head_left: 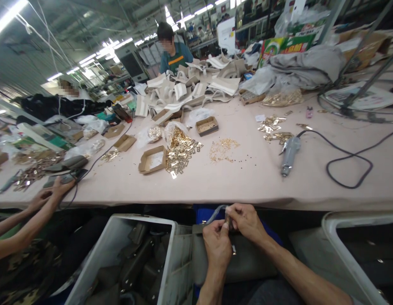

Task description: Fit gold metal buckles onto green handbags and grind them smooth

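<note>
A dark olive bag (250,267) lies across my lap, just below the table's front edge. Above it my left hand (217,245) is closed, thumb and fingers pinching a short dark strap end (228,219). Fingertips of my right hand (247,221) pinch the same strap end from the upper right, so both hands meet on it. A grey strap (215,214) curves up behind my left hand. Small shiny metal fittings show on the bag, one (233,250) beside my left hand. The fingers hide much of the strap end.
A corded electric screwdriver (290,156) rests on the table (234,186), near gold metal plates (180,159) and small boxes. Bins of dark bags (174,241) (334,237) flank me. A co-worker's hands (58,188) work at left; another person (175,53) is behind pale pieces.
</note>
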A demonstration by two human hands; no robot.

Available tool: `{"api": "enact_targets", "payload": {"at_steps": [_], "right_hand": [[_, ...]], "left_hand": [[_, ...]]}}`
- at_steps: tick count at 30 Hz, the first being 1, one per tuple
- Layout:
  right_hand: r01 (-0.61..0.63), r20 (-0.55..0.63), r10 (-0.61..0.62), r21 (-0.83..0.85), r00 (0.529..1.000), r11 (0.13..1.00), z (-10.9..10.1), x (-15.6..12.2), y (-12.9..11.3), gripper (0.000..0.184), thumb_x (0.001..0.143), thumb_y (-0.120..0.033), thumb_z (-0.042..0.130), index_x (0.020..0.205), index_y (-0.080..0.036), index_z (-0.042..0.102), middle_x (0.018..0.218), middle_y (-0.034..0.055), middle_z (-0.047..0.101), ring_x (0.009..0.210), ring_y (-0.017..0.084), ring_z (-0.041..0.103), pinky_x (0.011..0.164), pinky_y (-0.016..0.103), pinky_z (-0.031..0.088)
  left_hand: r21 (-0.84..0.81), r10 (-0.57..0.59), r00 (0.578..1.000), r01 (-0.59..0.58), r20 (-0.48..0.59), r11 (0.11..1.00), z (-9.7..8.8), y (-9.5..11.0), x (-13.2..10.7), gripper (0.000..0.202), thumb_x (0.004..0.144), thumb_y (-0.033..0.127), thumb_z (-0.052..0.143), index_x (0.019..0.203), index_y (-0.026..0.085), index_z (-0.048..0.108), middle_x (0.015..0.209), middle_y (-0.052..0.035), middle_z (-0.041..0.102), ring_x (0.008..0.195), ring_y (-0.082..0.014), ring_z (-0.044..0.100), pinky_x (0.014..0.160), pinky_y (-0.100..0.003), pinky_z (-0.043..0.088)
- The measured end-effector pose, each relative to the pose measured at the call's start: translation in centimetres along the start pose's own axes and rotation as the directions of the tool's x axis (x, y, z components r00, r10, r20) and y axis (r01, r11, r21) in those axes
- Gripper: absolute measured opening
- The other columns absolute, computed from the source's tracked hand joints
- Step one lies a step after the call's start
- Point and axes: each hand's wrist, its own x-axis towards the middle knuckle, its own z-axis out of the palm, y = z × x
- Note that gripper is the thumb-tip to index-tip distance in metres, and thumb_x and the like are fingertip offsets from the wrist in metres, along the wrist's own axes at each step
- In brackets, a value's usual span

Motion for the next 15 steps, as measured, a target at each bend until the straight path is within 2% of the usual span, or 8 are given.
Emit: {"api": "enact_targets", "payload": {"at_steps": [2, 4, 7, 10, 12, 15], "right_hand": [[-0.04, -0.019, 0.04, -0.013, 0.999, 0.999, 0.2, 0.1, -0.1, 0.048, 0.094, -0.058, 0.051, 0.076, -0.016, 0.066, 0.047, -0.0009, 0.056, 0.04, 0.013, 0.05, 0.043, 0.023, 0.037], [-0.008, 0.021, 0.009, -0.037, 1.0, 0.999, 0.5, -0.1, -0.2, 0.049, 0.096, -0.059, 0.049, 0.077, -0.017, 0.065, 0.051, 0.0003, 0.059, 0.044, 0.015, 0.054, 0.047, 0.024, 0.041], [0.125, 0.057, -0.117, -0.162, 0.991, 0.979, 1.0, -0.6, -0.1, 0.041, 0.096, -0.054, 0.053, 0.079, -0.019, 0.065, 0.067, 0.0033, 0.066, 0.059, 0.018, 0.061, 0.056, 0.027, 0.046], [0.276, -0.013, -0.301, -0.357, 0.954, 0.892, 1.0, -0.1, -0.3, 0.036, 0.097, -0.05, 0.05, 0.086, -0.021, 0.069, 0.079, 0.0071, 0.07, 0.072, 0.023, 0.064, 0.069, 0.033, 0.05], [0.349, -0.039, -0.406, -0.441, 0.913, 0.827, 1.0, 1.2, -1.2, 0.032, 0.097, -0.048, 0.051, 0.092, -0.022, 0.069, 0.085, 0.0091, 0.072, 0.076, 0.025, 0.066, 0.073, 0.036, 0.05], [0.417, 0.012, -0.478, -0.507, 0.878, 0.754, 1.8, 4.2, -3.7, 0.025, 0.095, -0.044, 0.055, 0.095, -0.023, 0.069, 0.085, 0.0087, 0.072, 0.073, 0.025, 0.065, 0.07, 0.036, 0.05]], "left_hand": [[0.015, 0.005, 1.0, -0.005, -0.003, 1.0, -0.1, 0.1, -0.1, 0.022, 0.083, 0.026, 0.063, 0.084, 0.013, 0.081, 0.079, -0.0113, 0.079, 0.075, -0.0269, 0.073, 0.07, -0.032, 0.053], [0.011, 0.018, 1.0, -0.018, 0.002, 1.0, -0.2, -0.1, -0.3, 0.024, 0.085, 0.029, 0.062, 0.084, 0.013, 0.081, 0.079, -0.0111, 0.079, 0.075, -0.0264, 0.073, 0.07, -0.031, 0.053], [-0.017, 0.022, 1.0, -0.022, -0.022, 1.0, -0.3, -1.4, -0.3, 0.028, 0.087, 0.032, 0.06, 0.083, 0.014, 0.081, 0.079, -0.0116, 0.078, 0.077, -0.0273, 0.073, 0.072, -0.033, 0.055], [-0.001, 0.047, 0.989, -0.047, -0.139, 0.999, -0.2, -3.2, 0.0, 0.026, 0.083, 0.036, 0.065, 0.085, 0.016, 0.082, 0.085, -0.0129, 0.079, 0.083, -0.0305, 0.072, 0.076, -0.037, 0.057], [0.034, 0.056, 0.979, -0.05, -0.197, 0.998, -0.2, -4.0, 0.3, 0.023, 0.08, 0.036, 0.069, 0.085, 0.019, 0.083, 0.087, -0.0135, 0.079, 0.087, -0.0328, 0.072, 0.081, -0.041, 0.057], [0.067, 0.032, 0.973, -0.017, -0.227, 0.998, -0.3, -4.3, 0.2, 0.016, 0.077, 0.034, 0.072, 0.08, 0.023, 0.083, 0.086, -0.0132, 0.078, 0.088, -0.035, 0.071, 0.084, -0.046, 0.056]]}}
